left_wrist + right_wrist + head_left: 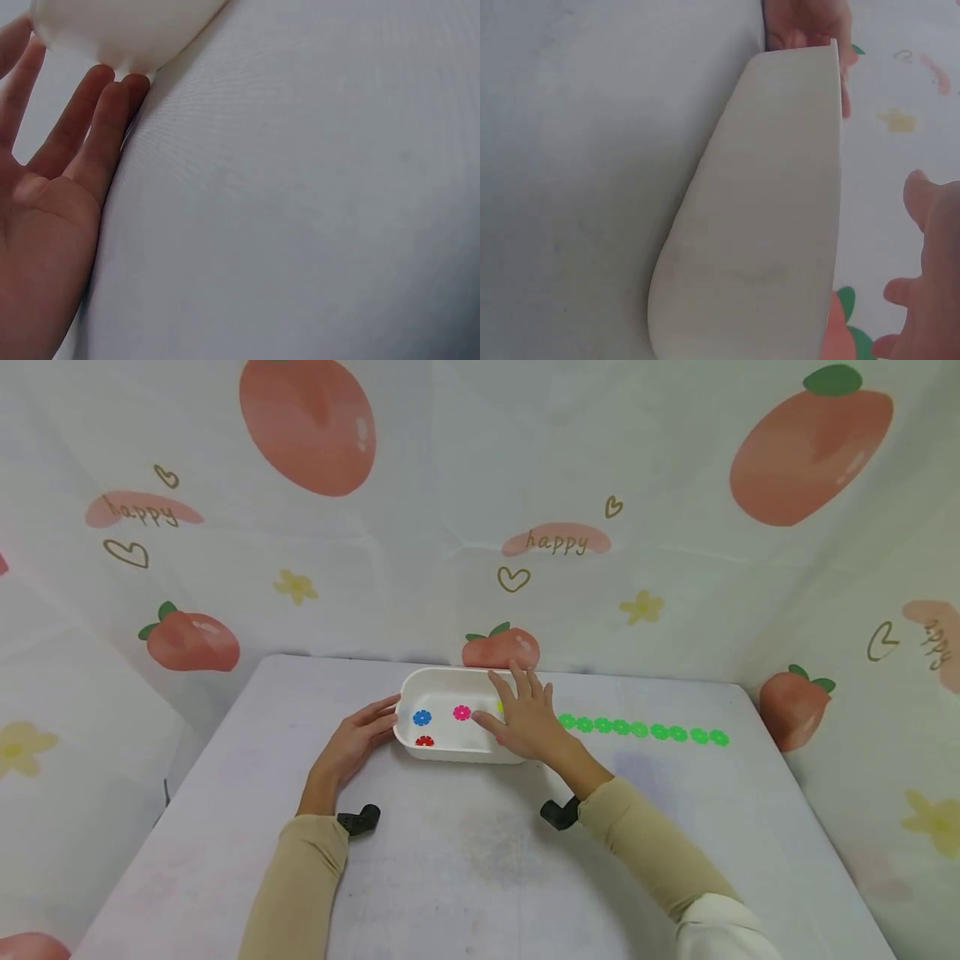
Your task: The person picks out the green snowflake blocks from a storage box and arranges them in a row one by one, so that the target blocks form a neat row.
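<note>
A white oval tray (442, 674) sits at the middle back of the table. In it lie a blue flower disc (422, 717), a pink one (462, 712) and a red one (424, 741); a yellow one (500, 706) peeks out beside my right hand. My left hand (367, 731) lies on the table with straight fingers (105, 105) touching the tray's (127, 30) left end. Over the right part of the tray, my right hand (521, 710) is spread flat; whether it touches anything inside is hidden. The right wrist view shows the tray's outer wall (765, 210) and fingertips (922, 202) above it.
A chain of several green flower discs (641, 730) runs along the table to the right of the tray. The grey table (480, 860) is closed in at the back and sides by a peach-print cloth (555, 543). Black camera mounts (360, 818) sit at both wrists.
</note>
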`<move>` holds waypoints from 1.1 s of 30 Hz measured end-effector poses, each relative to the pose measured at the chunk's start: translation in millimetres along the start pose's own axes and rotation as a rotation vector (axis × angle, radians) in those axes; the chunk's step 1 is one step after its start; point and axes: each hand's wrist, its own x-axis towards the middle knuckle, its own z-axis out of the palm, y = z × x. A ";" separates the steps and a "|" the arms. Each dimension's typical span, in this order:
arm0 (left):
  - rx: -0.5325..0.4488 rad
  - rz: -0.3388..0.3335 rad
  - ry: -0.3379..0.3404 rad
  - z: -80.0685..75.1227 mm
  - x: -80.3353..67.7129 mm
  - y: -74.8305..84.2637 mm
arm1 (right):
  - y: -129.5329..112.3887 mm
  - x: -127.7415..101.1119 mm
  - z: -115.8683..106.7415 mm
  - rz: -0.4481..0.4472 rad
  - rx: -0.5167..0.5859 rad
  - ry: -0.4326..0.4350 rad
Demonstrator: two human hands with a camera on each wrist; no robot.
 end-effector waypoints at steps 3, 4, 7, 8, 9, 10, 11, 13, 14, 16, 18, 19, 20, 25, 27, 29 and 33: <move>-0.005 0.002 -0.004 -0.4 0.3 -0.7 | -4.1 3.4 2.0 0.000 0.032 -0.018; -0.003 0.002 -0.005 -0.5 0.1 -0.9 | -5.1 4.6 3.2 0.004 0.042 -0.025; 0.001 0.002 -0.003 -0.9 0.2 -1.7 | -7.9 7.7 6.5 0.013 0.069 -0.039; 0.002 -0.001 -0.002 -1.1 0.2 -2.0 | -8.8 8.7 7.9 0.018 0.074 -0.045; 0.004 -0.005 -0.002 -1.3 0.1 -2.0 | -9.9 9.5 8.9 0.025 0.090 -0.053; 0.003 -0.008 -0.001 -1.4 0.2 -2.2 | -10.7 10.2 10.0 0.032 0.105 -0.060; 0.001 -0.011 0.001 -1.4 0.2 -2.4 | -11.4 10.9 11.2 0.039 0.119 -0.068; 0.002 -0.012 -0.001 -1.4 0.2 -2.4 | -12.7 12.2 13.6 0.060 0.150 -0.091; 0.001 -0.012 -0.001 -1.4 0.2 -2.4 | -13.0 12.9 14.6 0.070 0.164 -0.105; -0.003 -0.008 -0.001 -1.3 0.4 -2.2 | -13.6 14.0 16.1 0.090 0.194 -0.140; -0.002 -0.004 -0.003 -1.1 0.5 -2.1 | -13.8 15.2 17.1 0.104 0.223 -0.181; -0.009 -0.005 -0.001 -1.1 0.5 -2.0 | -13.7 16.0 17.8 0.107 0.234 -0.200; -0.008 -0.004 -0.002 -1.1 0.4 -1.8 | -13.5 16.7 18.2 0.109 0.248 -0.217; -0.004 -0.004 -0.001 -0.7 -0.3 -0.9 | -12.5 20.9 19.7 0.103 0.302 -0.254; 0.004 -0.012 -0.004 0.1 -1.7 1.7 | -12.5 22.2 19.5 0.095 0.322 -0.255; 0.013 -0.013 -0.004 -0.4 -1.2 1.0 | -13.0 23.7 20.1 0.087 0.347 -0.257; 0.013 -0.011 -0.002 -0.1 0.0 -0.3 | -12.6 26.5 23.3 0.051 0.425 -0.264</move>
